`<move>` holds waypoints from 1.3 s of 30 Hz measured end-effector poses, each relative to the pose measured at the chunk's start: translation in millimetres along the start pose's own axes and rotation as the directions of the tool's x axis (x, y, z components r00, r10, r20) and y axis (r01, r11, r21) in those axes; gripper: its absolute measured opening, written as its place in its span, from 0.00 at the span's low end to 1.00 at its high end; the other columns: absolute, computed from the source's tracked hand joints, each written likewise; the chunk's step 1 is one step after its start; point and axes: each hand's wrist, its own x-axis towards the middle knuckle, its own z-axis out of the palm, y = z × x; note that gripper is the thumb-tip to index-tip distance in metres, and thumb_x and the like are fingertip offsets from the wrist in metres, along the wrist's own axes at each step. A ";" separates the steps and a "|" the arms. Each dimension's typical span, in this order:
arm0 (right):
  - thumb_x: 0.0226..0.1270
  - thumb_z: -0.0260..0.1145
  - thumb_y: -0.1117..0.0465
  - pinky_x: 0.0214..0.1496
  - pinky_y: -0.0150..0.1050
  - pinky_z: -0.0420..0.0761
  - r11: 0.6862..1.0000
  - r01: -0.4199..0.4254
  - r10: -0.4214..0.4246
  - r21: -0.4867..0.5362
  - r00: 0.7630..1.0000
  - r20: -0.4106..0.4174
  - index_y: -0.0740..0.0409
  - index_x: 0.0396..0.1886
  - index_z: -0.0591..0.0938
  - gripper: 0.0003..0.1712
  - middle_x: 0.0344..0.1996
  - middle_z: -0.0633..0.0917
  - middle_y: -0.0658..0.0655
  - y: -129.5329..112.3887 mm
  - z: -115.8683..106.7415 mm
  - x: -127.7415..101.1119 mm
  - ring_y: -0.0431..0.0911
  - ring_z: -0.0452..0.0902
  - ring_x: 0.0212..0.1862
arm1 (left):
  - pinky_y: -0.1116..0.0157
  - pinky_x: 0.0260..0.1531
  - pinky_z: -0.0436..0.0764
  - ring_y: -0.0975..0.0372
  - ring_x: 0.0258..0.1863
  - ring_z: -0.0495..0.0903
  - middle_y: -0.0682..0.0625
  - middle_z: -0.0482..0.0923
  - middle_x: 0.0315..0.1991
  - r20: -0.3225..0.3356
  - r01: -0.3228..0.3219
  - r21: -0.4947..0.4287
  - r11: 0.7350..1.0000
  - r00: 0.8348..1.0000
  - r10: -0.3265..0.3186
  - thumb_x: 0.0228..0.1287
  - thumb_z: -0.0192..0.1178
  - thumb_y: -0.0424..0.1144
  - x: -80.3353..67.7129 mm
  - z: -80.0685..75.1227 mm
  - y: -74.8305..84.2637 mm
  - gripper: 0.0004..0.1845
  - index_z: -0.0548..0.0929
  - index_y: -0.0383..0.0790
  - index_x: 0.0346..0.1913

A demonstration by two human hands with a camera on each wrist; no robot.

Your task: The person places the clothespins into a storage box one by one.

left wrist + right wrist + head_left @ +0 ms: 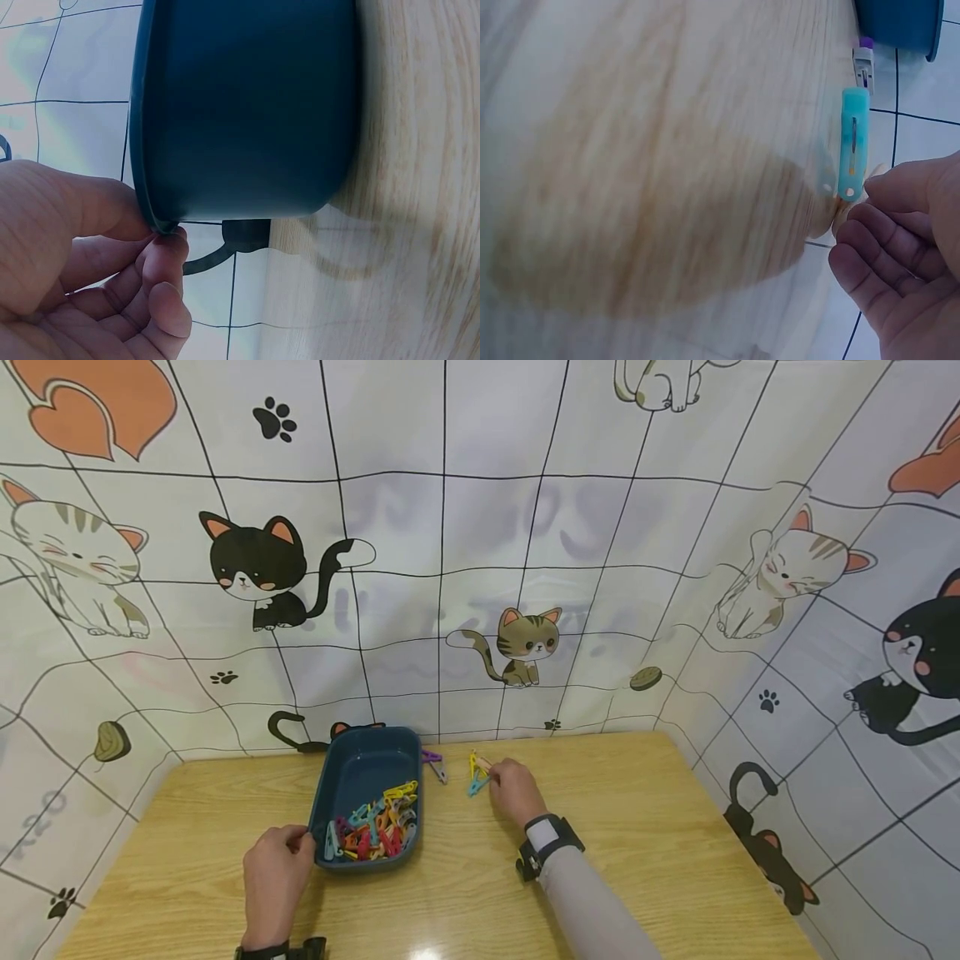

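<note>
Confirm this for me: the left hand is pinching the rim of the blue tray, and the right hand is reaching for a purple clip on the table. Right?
Not quite. The left hand does pinch the rim of the blue tray, but the clip at the right hand is the teal clip, as the right wrist view shows. The purple clip lies apart, beside the tray.

Clips (375, 831) in tray (367, 756), others probably rightward
</note>
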 end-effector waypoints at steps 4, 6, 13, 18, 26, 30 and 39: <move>0.65 0.70 0.70 0.36 0.39 0.82 0.999 0.027 -0.026 -0.031 1.000 0.007 0.64 0.39 0.90 0.05 0.31 0.85 0.55 2.4 2.0 2.7 0.45 0.81 0.34 | 0.54 0.25 0.77 0.51 0.25 0.80 0.37 0.82 0.27 0.005 0.014 -0.001 1.000 1.000 -0.014 0.59 0.61 0.27 -0.1 0.0 0.2 0.09 0.88 0.23 0.36; 0.65 0.71 0.69 0.36 0.39 0.82 0.998 0.033 -0.032 -0.050 0.999 0.015 0.63 0.39 0.90 0.05 0.32 0.85 0.55 3.1 2.8 4.1 0.45 0.81 0.34 | 0.54 0.25 0.77 0.51 0.25 0.80 0.37 0.82 0.28 0.006 0.015 -0.002 1.000 1.000 -0.015 0.59 0.61 0.27 -0.2 -0.1 0.4 0.09 0.88 0.23 0.36; 0.65 0.71 0.70 0.37 0.40 0.82 0.995 0.051 -0.047 -0.091 0.998 0.046 0.64 0.38 0.90 0.04 0.31 0.84 0.56 2.0 1.4 6.7 0.46 0.81 0.33 | 0.55 0.25 0.77 0.51 0.24 0.80 0.39 0.82 0.26 -0.022 -0.006 -0.007 1.000 1.000 0.006 0.58 0.61 0.26 -1.7 -0.1 1.0 0.08 0.88 0.24 0.34; 0.65 0.71 0.70 0.38 0.41 0.83 0.994 0.051 -0.046 -0.096 0.997 0.058 0.63 0.37 0.90 0.04 0.31 0.85 0.56 2.2 1.5 8.4 0.47 0.82 0.34 | 0.54 0.24 0.77 0.51 0.24 0.80 0.39 0.81 0.26 -0.020 -0.007 -0.011 1.000 1.000 0.007 0.58 0.61 0.26 -1.4 0.2 0.7 0.08 0.88 0.23 0.35; 0.65 0.71 0.69 0.39 0.42 0.83 0.995 0.054 -0.047 -0.084 0.995 0.089 0.61 0.34 0.90 0.03 0.32 0.87 0.55 4.0 3.4 8.7 0.46 0.83 0.35 | 0.53 0.25 0.78 0.50 0.25 0.81 0.36 0.82 0.28 -0.003 0.015 0.002 1.000 1.000 -0.015 0.59 0.61 0.26 0.4 1.5 -0.5 0.09 0.88 0.22 0.36; 0.66 0.70 0.69 0.37 0.40 0.83 0.994 0.076 -0.069 -0.076 0.993 0.095 0.60 0.33 0.91 0.05 0.32 0.87 0.54 5.0 3.4 5.8 0.44 0.82 0.34 | 0.54 0.24 0.77 0.50 0.24 0.80 0.36 0.82 0.28 -0.008 0.010 0.003 1.000 1.000 -0.010 0.59 0.61 0.26 0.4 1.6 -1.3 0.09 0.88 0.22 0.36; 0.67 0.69 0.69 0.39 0.40 0.83 0.995 0.083 -0.077 -0.049 0.991 0.109 0.58 0.32 0.91 0.06 0.33 0.88 0.53 9.1 6.0 1.5 0.44 0.83 0.36 | 0.58 0.24 0.75 0.52 0.24 0.79 0.39 0.81 0.26 -0.013 -0.009 0.002 1.000 1.000 0.009 0.59 0.61 0.27 0.4 0.6 -0.4 0.08 0.88 0.23 0.35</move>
